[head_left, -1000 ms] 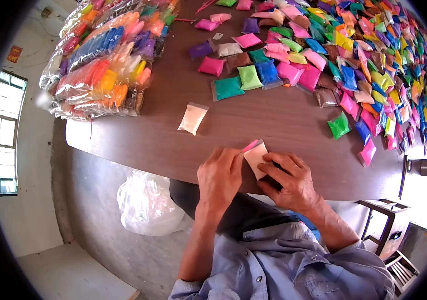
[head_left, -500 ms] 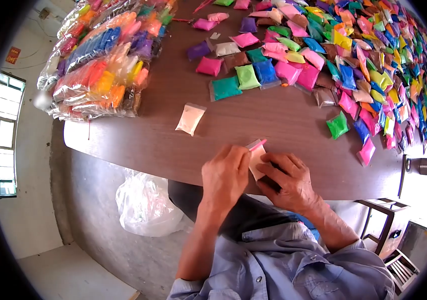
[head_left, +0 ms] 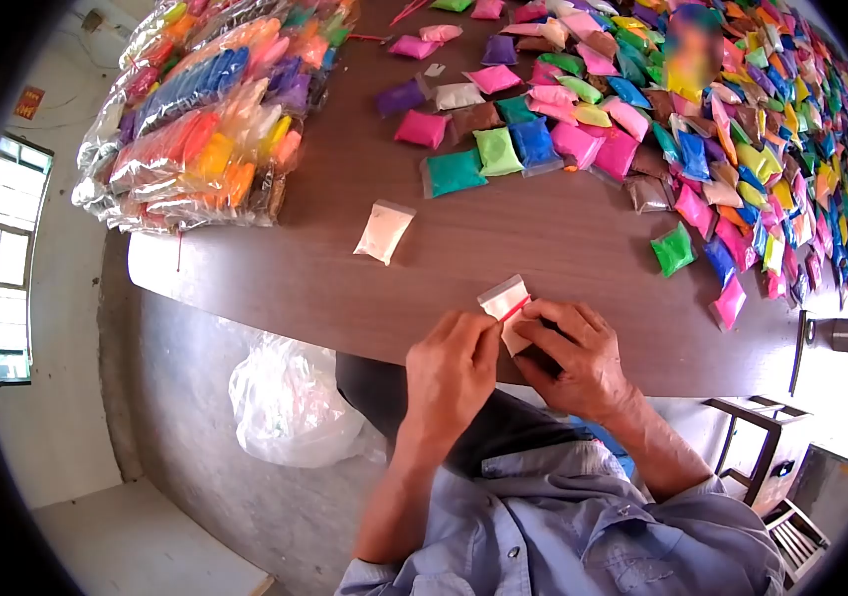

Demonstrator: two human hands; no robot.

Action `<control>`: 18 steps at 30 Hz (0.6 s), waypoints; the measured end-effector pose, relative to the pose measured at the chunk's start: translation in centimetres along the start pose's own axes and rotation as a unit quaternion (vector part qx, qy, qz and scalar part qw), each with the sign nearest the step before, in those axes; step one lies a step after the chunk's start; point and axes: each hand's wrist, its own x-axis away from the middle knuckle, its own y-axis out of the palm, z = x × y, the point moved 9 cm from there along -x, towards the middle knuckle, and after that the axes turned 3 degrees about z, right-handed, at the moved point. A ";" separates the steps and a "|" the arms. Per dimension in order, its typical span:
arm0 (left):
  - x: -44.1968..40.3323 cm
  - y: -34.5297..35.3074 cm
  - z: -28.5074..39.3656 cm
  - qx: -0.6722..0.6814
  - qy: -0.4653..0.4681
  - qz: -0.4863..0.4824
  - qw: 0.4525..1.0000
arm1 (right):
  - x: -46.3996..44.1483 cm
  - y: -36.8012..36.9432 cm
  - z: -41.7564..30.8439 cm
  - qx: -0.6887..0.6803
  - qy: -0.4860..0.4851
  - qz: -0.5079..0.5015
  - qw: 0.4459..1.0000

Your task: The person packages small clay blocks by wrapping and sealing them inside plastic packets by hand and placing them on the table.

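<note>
A small clear packet with pale peach filling [head_left: 504, 295] stands tilted between my hands at the table's near edge. Across it lies a thin red strip [head_left: 515, 308], slanting up to the right. My left hand [head_left: 452, 370] is closed, its thumb and forefinger pinched at the strip's lower left end. Fingers of my right hand [head_left: 580, 360] grip the packet's right side, close to the strip's other end, and cover part of the packet. Another pale peach packet [head_left: 384, 231] lies flat on the table, up and left of my hands.
Many colourful packets [head_left: 593, 139] spread over the right and far side of the brown table [head_left: 295, 288]. Clear bags of bundled packets [head_left: 200, 129] are stacked at the left. On the floor sits a white plastic bag [head_left: 290, 402]. A stool [head_left: 767, 427] stands at right.
The red strip has gone from the packet's top edge to lower across its front, and the packet's top now shows above it. My left hand has moved slightly down.
</note>
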 end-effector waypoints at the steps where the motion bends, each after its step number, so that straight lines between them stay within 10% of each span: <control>1: 0.2 0.1 -0.4 0.000 -0.001 0.002 1.000 | -0.1 -0.1 -0.1 -0.001 -0.005 0.006 1.000; 18: 1.1 -2.2 -3.7 -0.043 -0.031 0.094 0.994 | 0.5 0.1 0.2 0.012 -0.027 0.007 1.000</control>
